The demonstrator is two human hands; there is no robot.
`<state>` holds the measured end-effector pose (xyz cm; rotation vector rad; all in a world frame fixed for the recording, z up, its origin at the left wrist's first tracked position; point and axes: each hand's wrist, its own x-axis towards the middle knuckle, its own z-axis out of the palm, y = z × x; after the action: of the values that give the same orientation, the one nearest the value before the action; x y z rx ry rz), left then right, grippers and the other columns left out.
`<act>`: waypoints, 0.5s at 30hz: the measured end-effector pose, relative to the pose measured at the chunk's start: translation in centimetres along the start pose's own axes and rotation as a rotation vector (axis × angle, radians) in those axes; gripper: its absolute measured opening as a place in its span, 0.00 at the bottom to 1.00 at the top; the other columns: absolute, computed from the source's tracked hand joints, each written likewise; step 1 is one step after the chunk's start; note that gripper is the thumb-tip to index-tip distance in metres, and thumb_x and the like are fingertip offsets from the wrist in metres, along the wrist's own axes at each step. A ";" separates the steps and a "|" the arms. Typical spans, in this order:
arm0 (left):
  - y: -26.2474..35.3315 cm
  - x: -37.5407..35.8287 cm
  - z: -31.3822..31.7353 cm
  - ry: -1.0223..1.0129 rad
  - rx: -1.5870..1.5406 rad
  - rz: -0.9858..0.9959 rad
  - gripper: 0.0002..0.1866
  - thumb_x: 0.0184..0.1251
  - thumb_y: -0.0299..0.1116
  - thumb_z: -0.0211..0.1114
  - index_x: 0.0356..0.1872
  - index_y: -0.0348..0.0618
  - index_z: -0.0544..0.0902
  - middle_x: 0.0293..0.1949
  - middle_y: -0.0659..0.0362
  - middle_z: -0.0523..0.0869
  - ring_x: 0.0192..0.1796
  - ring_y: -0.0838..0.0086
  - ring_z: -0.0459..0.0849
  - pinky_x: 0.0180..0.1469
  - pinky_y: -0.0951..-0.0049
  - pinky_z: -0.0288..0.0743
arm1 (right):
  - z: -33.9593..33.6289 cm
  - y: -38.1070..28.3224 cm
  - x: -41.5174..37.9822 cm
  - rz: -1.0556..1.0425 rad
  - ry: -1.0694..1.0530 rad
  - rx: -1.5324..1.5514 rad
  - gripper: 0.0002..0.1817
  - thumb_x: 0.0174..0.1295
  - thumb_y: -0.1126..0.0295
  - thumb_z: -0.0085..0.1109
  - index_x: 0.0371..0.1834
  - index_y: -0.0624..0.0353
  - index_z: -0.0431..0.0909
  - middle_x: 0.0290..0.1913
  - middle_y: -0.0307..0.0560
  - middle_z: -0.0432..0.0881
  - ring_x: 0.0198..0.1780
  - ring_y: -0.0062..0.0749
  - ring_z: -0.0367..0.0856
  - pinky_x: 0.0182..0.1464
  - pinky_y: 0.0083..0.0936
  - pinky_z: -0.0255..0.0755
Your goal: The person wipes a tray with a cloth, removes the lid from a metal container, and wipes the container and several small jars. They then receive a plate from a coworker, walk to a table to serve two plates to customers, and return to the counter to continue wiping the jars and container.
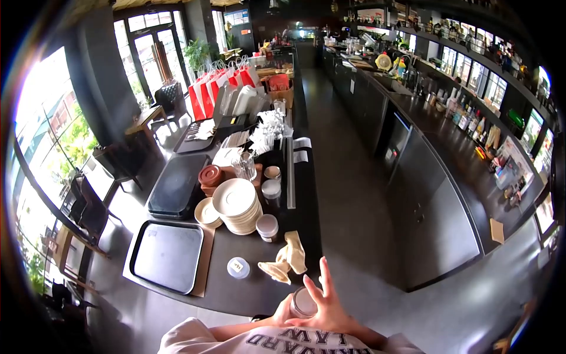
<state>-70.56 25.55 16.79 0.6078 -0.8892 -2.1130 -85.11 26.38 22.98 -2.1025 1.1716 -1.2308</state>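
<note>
Close to my body at the counter's front edge, a small round jar (304, 302) is held between both hands. My left hand (283, 314) wraps its left side. My right hand (330, 304) rests against its right side, two fingers raised and spread, the others partly over the jar. Just beyond, a crumpled beige cloth (291, 255) lies on the dark counter (224, 289). A round lid with a label (238, 268) lies left of the cloth. Behind them stand a lidded jar (267, 226) and a stack of cream plates (237, 203).
A black tray (167, 256) lies at the counter's left, with stacked dark trays (177, 186) behind. Glasses (244, 165), wrapped items (270, 130) and red-and-white bags (206, 94) stand farther back. A long bar counter (436, 127) runs along the right.
</note>
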 end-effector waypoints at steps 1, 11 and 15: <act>0.2 0.0 0.2 0.015 -0.017 -0.025 0.19 0.71 0.39 0.43 0.58 0.41 0.68 0.53 0.54 0.77 0.54 0.65 0.77 0.56 0.63 0.72 | 0.1 0.3 0.0 0.027 -0.021 0.061 0.58 0.37 0.50 0.75 0.72 0.43 0.47 0.70 0.71 0.34 0.69 0.68 0.47 0.63 0.50 0.57; -1.8 -0.2 -5.3 -0.307 -0.326 -0.187 0.19 0.65 0.36 0.56 0.54 0.41 0.70 0.51 0.56 0.77 0.54 0.70 0.76 0.55 0.68 0.72 | 2.7 0.2 -1.1 -0.119 -0.003 -0.075 0.36 0.48 0.62 0.65 0.62 0.62 0.65 0.44 0.54 0.77 0.44 0.43 0.77 0.48 0.33 0.73; -2.9 -0.5 -7.1 -0.275 -0.220 -0.258 0.17 0.60 0.34 0.59 0.48 0.40 0.74 0.47 0.54 0.80 0.50 0.69 0.79 0.51 0.69 0.74 | 3.6 0.4 -1.9 -0.185 0.116 -0.056 0.30 0.44 0.64 0.67 0.54 0.61 0.74 0.42 0.56 0.79 0.41 0.43 0.80 0.44 0.31 0.76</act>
<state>-66.93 24.50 10.04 0.3364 -0.7387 -2.5313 -82.64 27.57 19.89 -2.2487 1.0910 -1.4352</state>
